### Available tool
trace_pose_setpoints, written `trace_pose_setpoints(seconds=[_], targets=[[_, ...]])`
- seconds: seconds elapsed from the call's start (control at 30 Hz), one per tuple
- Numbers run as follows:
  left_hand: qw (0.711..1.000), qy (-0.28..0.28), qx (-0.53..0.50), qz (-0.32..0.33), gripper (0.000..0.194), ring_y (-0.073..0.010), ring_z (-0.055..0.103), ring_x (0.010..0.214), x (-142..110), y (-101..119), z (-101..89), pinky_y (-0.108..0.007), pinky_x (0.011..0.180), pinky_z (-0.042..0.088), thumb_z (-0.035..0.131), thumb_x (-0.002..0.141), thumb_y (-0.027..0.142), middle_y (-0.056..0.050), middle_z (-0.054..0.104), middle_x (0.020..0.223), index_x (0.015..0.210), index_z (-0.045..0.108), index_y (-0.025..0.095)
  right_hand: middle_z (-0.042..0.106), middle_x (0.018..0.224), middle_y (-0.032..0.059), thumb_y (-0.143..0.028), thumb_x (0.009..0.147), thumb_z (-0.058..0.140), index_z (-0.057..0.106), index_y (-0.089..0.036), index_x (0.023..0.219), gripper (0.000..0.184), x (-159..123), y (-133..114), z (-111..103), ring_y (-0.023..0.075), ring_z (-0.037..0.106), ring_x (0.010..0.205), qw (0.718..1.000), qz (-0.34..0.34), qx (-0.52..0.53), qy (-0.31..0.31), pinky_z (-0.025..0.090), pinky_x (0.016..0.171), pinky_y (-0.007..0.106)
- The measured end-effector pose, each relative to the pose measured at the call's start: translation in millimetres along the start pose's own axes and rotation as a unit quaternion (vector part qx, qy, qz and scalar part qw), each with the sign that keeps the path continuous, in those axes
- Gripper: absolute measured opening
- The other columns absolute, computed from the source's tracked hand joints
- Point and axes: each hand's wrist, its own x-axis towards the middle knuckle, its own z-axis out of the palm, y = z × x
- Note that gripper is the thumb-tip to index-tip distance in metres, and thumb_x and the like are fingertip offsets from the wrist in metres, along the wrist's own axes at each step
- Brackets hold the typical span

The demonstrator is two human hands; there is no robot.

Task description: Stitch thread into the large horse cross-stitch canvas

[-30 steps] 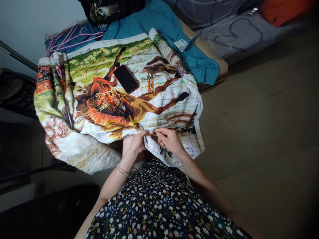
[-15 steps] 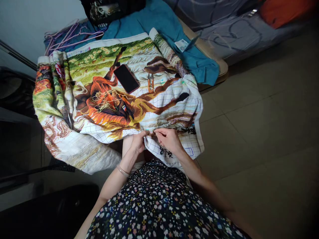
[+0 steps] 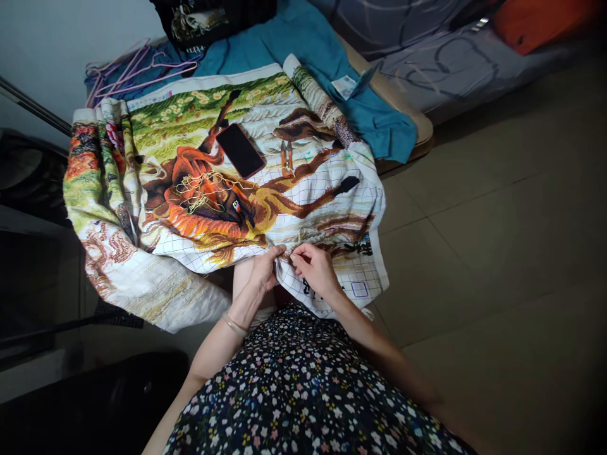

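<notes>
A large cross-stitch cloth (image 3: 327, 186), with a horse picture and a printed grid, spreads over the bed and my lap. My left hand (image 3: 264, 268) grips its lower part, thumb on top and fingers folded underneath. Close by on the right, my right hand (image 3: 313, 268) is pinched at the cloth's surface; whatever lies between its fingertips is too small to make out. Loose yellow thread (image 3: 203, 189) lies tangled on the horse's head. Orange-handled thread snips (image 3: 287, 159) and a dark phone (image 3: 241, 150) rest on the cloth.
The cloth's sides are rolled or bunched, at left (image 3: 88, 170) and right (image 3: 317, 95). Pink hangers (image 3: 128, 79) and a black bag (image 3: 213, 25) sit on the teal sheet (image 3: 265, 44) behind. Tiled floor (image 3: 474, 240) stretches to the right.
My right hand has shifted slightly left and down, its fingertips closer to my left thumb. The left hand stays in place on the cloth.
</notes>
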Motion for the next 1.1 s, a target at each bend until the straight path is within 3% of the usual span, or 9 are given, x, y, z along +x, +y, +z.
trace_pose_setpoints(seconds=[0.27,0.63,1.1], targets=[[1.0,0.021,0.015,0.01,0.023,-0.0218,0.067,0.082,4.4,-3.0,-2.4,-0.031,0.077,0.048,0.074,0.052,0.02,-0.004,0.066,0.066,0.07,0.059,0.015,0.061,0.06,0.0001,-0.033,0.078,0.057,0.06,-0.018,0.072,0.016,3.5,5.7,5.5,0.0116,0.054,0.048,0.999,-0.022,0.029,0.022,0.045,0.048,0.023],[1.0,0.006,0.016,0.005,0.023,-0.0225,0.066,0.083,4.3,-2.8,-4.8,-0.032,0.077,0.049,0.073,0.052,0.021,-0.003,0.065,0.064,0.064,0.054,0.017,0.061,0.058,0.0009,-0.033,0.071,0.061,0.065,-0.016,0.069,0.017,0.0,-2.8,16.4,0.0129,0.056,0.048,0.989,0.038,0.124,0.076,0.048,0.046,0.023],[1.0,0.021,0.013,0.012,0.026,-0.0224,0.067,0.088,3.0,-1.5,-1.6,-0.032,0.083,0.048,0.071,0.051,0.019,-0.003,0.066,0.069,0.073,0.057,0.017,0.062,0.06,0.0019,-0.032,0.079,0.056,0.066,-0.017,0.072,0.019,-1.0,2.4,15.6,0.0142,0.058,0.052,0.995,-0.035,0.046,0.083,0.045,0.051,0.024]])
